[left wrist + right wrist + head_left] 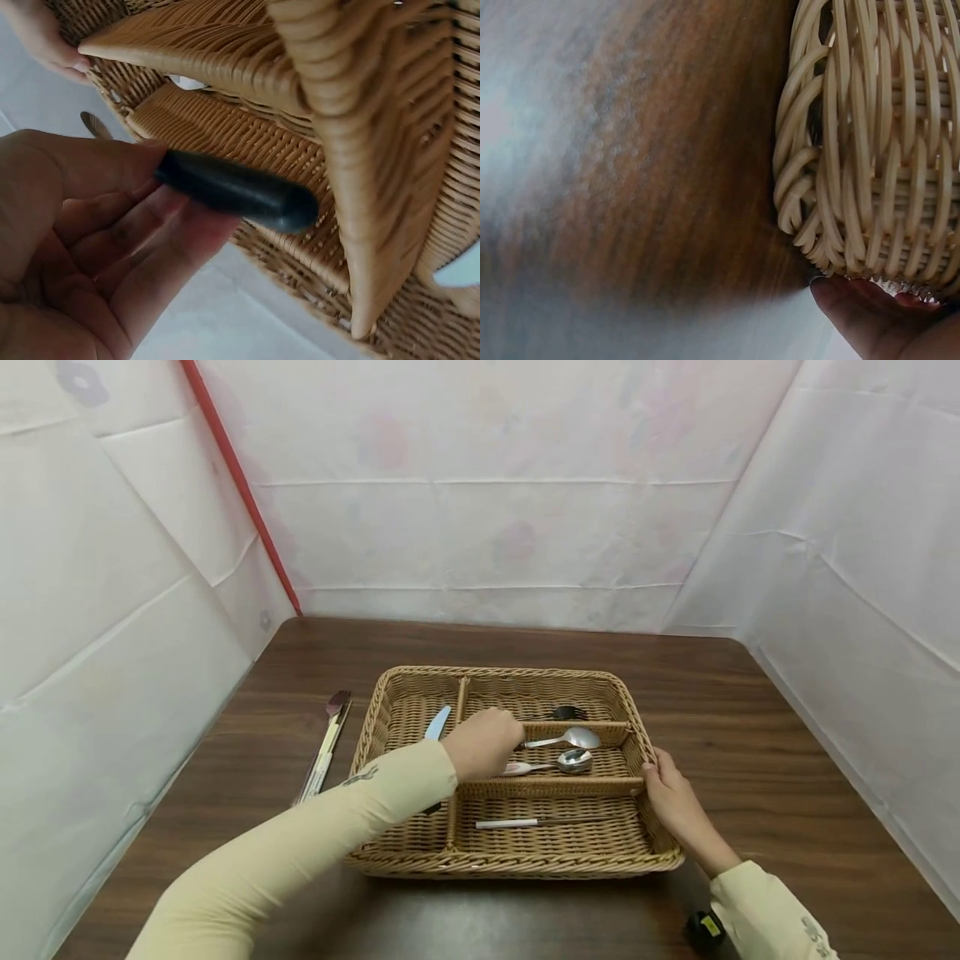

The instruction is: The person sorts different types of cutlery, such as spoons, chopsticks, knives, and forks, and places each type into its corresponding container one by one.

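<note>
My left hand (486, 742) is over the divided wicker basket (517, 862), pinching the dark handle (240, 191) of a black fork between thumb and fingers. The fork's head (570, 712) points right above the back compartment; much of its handle is hidden by the hand in the head view. Two spoons, one plain (582, 738) and one with a pale handle (573, 761), lie in the middle compartment. My right hand (672, 797) grips the basket's right rim, its fingers (862, 307) against the weave in the right wrist view.
A pale-bladed knife (438, 722) lies in the left compartment. One thin white-handled utensil (507, 823) lies in the front compartment. Left of the basket, several utensils (327, 747), including a fork, lie on the wooden table (480, 910). White sheeting (480, 527) encloses the back and sides.
</note>
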Demonstrator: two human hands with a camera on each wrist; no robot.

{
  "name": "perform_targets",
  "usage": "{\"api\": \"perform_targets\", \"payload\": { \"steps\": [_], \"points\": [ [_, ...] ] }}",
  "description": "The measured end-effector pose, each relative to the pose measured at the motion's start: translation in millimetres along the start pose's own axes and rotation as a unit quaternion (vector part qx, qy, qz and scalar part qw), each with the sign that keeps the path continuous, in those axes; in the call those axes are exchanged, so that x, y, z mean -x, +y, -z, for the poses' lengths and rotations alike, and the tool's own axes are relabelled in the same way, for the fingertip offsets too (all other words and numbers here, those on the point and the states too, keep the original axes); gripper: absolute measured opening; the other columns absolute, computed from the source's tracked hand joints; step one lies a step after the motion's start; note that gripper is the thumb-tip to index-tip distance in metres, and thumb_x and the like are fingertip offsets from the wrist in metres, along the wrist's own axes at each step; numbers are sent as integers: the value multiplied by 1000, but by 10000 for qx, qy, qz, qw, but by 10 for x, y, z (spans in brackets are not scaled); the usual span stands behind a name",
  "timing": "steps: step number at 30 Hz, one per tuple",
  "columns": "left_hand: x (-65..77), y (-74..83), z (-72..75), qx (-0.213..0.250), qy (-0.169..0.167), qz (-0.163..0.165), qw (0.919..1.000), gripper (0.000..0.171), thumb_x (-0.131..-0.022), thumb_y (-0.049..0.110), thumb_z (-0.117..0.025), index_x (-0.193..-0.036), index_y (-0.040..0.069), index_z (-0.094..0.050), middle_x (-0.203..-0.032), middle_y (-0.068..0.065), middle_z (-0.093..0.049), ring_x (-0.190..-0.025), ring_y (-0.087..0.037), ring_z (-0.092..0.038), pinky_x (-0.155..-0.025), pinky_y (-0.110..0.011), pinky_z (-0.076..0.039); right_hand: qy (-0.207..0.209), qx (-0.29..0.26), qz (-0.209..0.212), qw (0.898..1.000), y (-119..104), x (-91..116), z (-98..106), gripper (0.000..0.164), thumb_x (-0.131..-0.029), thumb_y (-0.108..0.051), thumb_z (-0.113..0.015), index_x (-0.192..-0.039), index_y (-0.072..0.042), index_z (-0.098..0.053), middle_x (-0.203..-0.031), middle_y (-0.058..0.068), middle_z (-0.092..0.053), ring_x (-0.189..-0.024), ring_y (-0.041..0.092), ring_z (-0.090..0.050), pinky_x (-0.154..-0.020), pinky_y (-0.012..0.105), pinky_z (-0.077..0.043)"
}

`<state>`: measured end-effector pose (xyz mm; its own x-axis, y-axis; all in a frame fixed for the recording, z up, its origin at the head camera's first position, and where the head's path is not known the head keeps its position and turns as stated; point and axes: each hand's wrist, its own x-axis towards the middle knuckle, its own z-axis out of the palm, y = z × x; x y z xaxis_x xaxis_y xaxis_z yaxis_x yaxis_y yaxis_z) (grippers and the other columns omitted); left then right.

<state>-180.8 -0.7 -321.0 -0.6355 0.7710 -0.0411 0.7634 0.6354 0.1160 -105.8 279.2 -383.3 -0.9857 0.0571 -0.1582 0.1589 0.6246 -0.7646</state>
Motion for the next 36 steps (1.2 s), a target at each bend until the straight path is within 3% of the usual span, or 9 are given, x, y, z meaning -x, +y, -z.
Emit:
{"api": "perform_targets", "payload": {
  "steps": [5, 11, 17, 21, 26, 36],
  "points": [
    [-120, -24, -127, 11, -276, 96, 9996, 17, -83, 18, -75, -76, 10, -63, -64, 3, -53, -58, -9, -51, -60, -21, -48, 104, 26, 60, 9999, 5, 0, -30, 51, -105, -24, -24, -145, 8, -17, -136, 39, -36, -128, 49, -33, -102, 59, -28],
    [-212, -17, -261, -325, -581, -43, 9978, 23, -85, 32, -71, -82, 10, -65, -70, 2, -56, -62, -10, -52, -63, -24, -48, 182, 199, 144, 9995, 66, 46, -61, 50, -105, -21, -26, -142, 11, -20, -136, 40, -35, -127, 51, -34, -101, 60, -29],
    [-306, -30, -324, -611, -511, -256, 9965, 21, -87, 30, -70, -82, 11, -65, -70, 1, -58, -62, -11, -55, -62, -25, -47, 255, 101, 106, 9996, 62, 38, -43, 49, -105, -21, -26, -144, 8, -20, -136, 38, -36, -128, 49, -34, -103, 58, -28],
    [-328, -50, -312, -740, -574, -97, 9956, 20, -88, 29, -69, -83, 11, -65, -70, -1, -59, -63, -13, -56, -62, -27, -48, 280, 25, 276, 9992, 53, -20, -30, 51, -105, -23, -26, -144, 9, -20, -138, 38, -34, -130, 49, -31, -104, 58, -26],
    [-293, -78, -313, -579, -743, 179, 9954, 16, -90, 25, -67, -88, 9, -66, -75, -2, -60, -69, -14, -58, -66, -28, -48, 431, 97, 437, 9981, 30, -49, -52, 52, -104, -26, -27, -141, 11, -25, -134, 40, -38, -126, 51, -35, -100, 60, -30],
    [-247, -54, -316, -513, -830, 430, 9943, 19, -90, 27, -66, -92, 8, -67, -81, -4, -63, -75, -15, -60, -69, -28, -49, 167, 132, 211, 9995, 31, -22, -29, 50, -105, -20, -25, -143, 11, -17, -138, 40, -32, -129, 50, -31, -103, 59, -27]
  ]
}}
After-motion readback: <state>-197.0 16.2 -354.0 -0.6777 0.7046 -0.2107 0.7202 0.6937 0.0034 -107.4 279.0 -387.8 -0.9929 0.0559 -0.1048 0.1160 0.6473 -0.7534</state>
